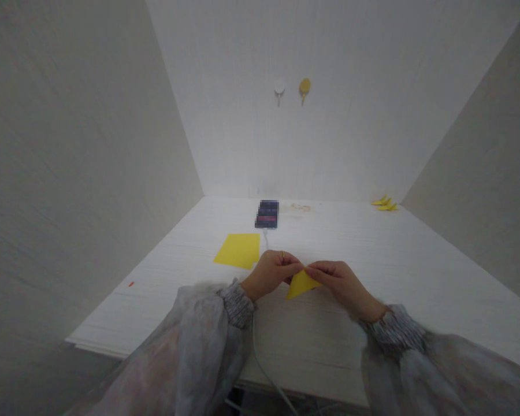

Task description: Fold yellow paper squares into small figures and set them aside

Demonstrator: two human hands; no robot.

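Between my two hands is a small folded piece of yellow paper, held above the white table with a pointed corner hanging down to the left. My left hand pinches its top edge, thumb and fingers pressed together. From the other side, my right hand grips the paper's upper right part in a pinch. The fingertips of both hands nearly meet at the top of the fold. Left of my left hand, flat yellow paper sheets lie on the table.
A phone-like dark device with a white cable lies near the back wall. Several folded yellow paper pieces sit in the back right corner. White and yellow hooks hang on the wall. A small orange scrap lies at the left.
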